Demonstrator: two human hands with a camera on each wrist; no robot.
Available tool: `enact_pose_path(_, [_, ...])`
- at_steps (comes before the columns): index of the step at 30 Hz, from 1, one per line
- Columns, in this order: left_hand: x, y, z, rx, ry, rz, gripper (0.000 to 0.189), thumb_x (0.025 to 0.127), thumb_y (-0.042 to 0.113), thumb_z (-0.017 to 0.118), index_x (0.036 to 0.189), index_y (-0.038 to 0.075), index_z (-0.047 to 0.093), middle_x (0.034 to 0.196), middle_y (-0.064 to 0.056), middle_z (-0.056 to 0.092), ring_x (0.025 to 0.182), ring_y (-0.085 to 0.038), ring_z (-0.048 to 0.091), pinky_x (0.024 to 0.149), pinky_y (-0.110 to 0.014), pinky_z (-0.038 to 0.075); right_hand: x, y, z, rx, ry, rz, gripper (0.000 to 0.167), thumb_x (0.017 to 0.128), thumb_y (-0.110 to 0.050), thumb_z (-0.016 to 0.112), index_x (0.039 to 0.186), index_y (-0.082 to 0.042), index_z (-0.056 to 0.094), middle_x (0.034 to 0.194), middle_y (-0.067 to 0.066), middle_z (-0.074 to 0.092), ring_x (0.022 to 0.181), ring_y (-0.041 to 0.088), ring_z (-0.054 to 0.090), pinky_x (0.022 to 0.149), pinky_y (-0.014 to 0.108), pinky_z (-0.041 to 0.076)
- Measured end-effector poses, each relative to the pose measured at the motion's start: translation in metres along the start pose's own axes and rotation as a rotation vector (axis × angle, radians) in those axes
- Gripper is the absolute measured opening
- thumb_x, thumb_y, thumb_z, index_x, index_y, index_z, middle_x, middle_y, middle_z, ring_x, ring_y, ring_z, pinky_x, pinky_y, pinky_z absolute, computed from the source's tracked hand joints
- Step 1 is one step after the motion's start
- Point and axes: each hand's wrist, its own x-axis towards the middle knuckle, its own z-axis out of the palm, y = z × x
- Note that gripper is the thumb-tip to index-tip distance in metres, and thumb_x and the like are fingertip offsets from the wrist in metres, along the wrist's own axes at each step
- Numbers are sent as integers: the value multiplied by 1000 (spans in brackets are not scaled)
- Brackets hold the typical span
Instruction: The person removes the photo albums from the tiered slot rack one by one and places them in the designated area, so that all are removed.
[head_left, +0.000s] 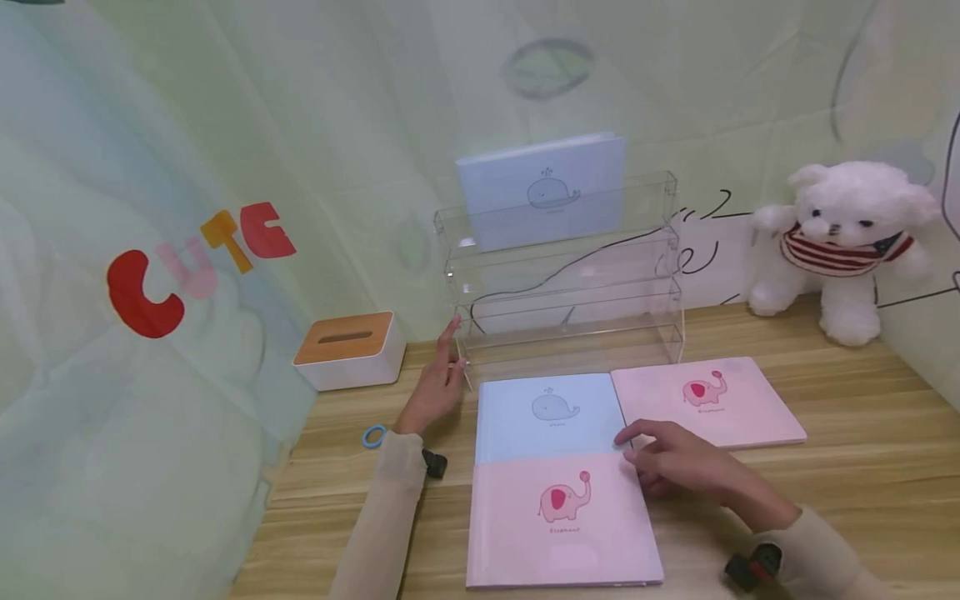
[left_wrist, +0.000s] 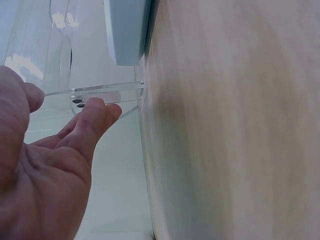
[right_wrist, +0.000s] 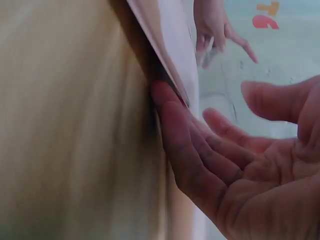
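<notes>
A clear tiered acrylic rack (head_left: 570,333) stands at the back of the table, with a blue whale book (head_left: 540,200) upright in its top tier. My left hand (head_left: 438,385) touches the rack's left end panel with extended fingers; the left wrist view shows the fingertips at that panel's edge. Before the rack lie a blue whale book (head_left: 517,417) and, nearer me, a pink elephant book (head_left: 510,517). My right hand (head_left: 678,458) is at their right edge, thumb apart from the fingers; in the right wrist view some fingertips reach the book's underside edge.
To the right lies a second pink elephant book (head_left: 738,408). A white tissue box with a wooden lid (head_left: 352,350) stands back left, a blue ring (head_left: 372,436) in front of it. At the back right sits a white teddy bear (head_left: 843,242). Printed curtains enclose the table.
</notes>
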Motion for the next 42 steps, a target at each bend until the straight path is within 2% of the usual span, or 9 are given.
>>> enact_pose_path(4, [-1,2,-1,-1,-1,-4,76,114,13,48,172,38,6,94,-17,69,70,-16,53,76,-38,51,-6,-4,-11,-67,36,-18,38,105,-18,64,137,2,59,101,14,79,84,26,75,79,41,65])
enact_pose_path(9, [-1,3,-2,1,-9,-2,76,113,12,48,172,35,6,92,-17,68,68,-15,52,74,-36,51,-12,-8,-23,-99,65,-26,38,109,-24,59,138,1,58,104,15,81,86,26,76,80,39,64])
enact_pose_path(14, [-1,4,-3,3,-11,-7,75,114,14,47,172,36,5,94,-17,69,68,-14,52,75,-36,52,-14,-11,-32,-95,95,-76,40,111,-25,56,142,1,55,107,16,80,88,26,77,81,37,63])
enact_pose_path(22, [-2,6,-3,11,-10,-11,76,114,14,48,172,36,5,99,-19,71,70,-15,54,78,-38,53,-11,-26,-42,-91,214,-198,44,113,-27,55,147,1,51,121,24,77,101,24,79,86,28,64])
enact_pose_path(27, [-2,6,-3,7,-11,-14,76,114,13,48,172,36,6,104,-21,72,71,-15,55,79,-39,53,-12,-36,-47,-137,304,-245,43,112,-30,56,147,-4,52,131,25,74,109,22,78,89,23,61])
enact_pose_path(33, [-1,3,-1,12,-11,-10,76,114,15,48,172,37,5,107,-21,73,72,-15,55,78,-38,53,-11,-47,-54,-169,333,-280,44,113,-30,55,148,-4,52,137,26,72,117,26,76,91,19,58])
enact_pose_path(36, [-1,3,-1,8,-13,-8,76,114,15,47,172,38,4,107,-21,73,73,-16,56,79,-39,54,-11,-53,-57,-193,340,-270,48,113,-32,55,153,-6,48,142,24,70,127,35,71,94,30,59])
enact_pose_path(40, [-1,3,-1,-3,-15,-13,75,115,16,46,172,40,4,106,-21,72,74,-17,56,81,-41,54,-9,-60,-61,-211,349,-254,59,112,-34,57,162,-8,39,151,25,63,140,45,60,101,55,58])
enact_pose_path(42, [-1,4,-1,-3,-16,-14,75,115,16,46,172,40,4,106,-21,72,74,-17,56,81,-41,54,-8,-62,-63,-213,354,-255,65,112,-35,57,166,-8,33,156,27,57,144,48,56,107,63,54])
